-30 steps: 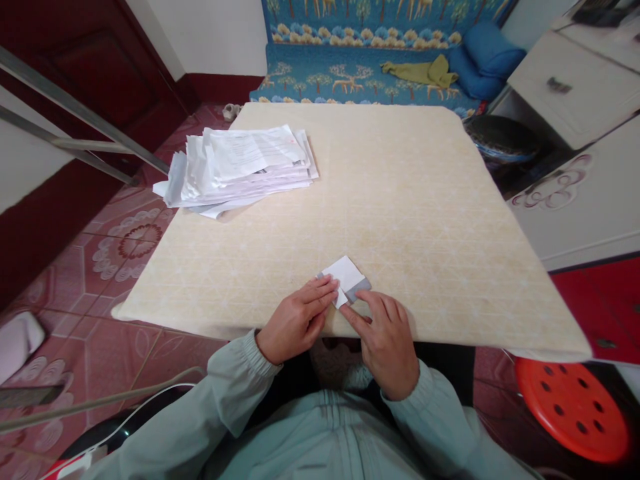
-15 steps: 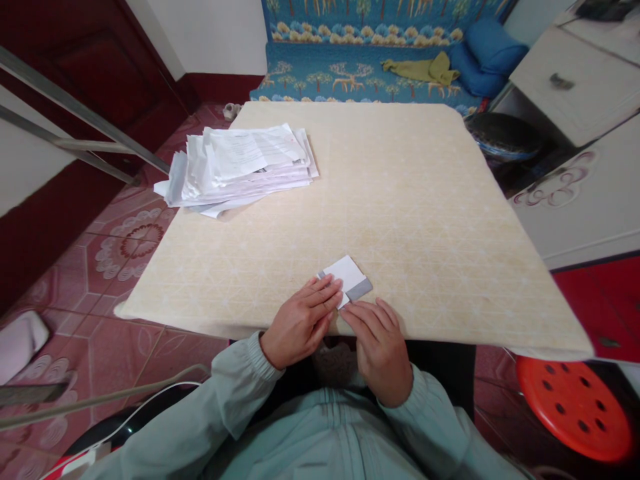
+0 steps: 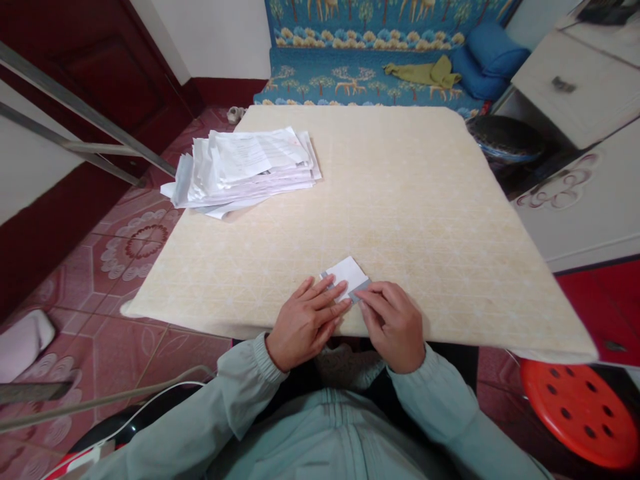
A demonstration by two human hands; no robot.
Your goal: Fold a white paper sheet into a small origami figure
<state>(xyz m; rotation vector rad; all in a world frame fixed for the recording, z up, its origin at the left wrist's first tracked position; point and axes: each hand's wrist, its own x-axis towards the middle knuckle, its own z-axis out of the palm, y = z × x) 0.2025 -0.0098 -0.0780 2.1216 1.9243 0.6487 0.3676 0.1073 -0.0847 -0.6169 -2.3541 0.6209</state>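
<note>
A small folded white paper (image 3: 349,275) with a grey edge lies near the front edge of the cream table (image 3: 400,187). My left hand (image 3: 306,321) rests on its near left part, fingers stretched flat and pressing it down. My right hand (image 3: 395,323) touches the paper's right grey edge with curled fingers, pinching or pressing the fold. Both pale green sleeves show below the hands.
A thick stack of white printed papers (image 3: 250,170) lies at the table's far left. A red perforated stool (image 3: 580,413) stands at the lower right. White cabinets (image 3: 585,133) line the right side, and a blue patterned sofa (image 3: 370,67) stands behind the table.
My right hand has moved up onto the paper's grey edge and covers more of it. My left hand stays pressed on the paper, shifted slightly right.
</note>
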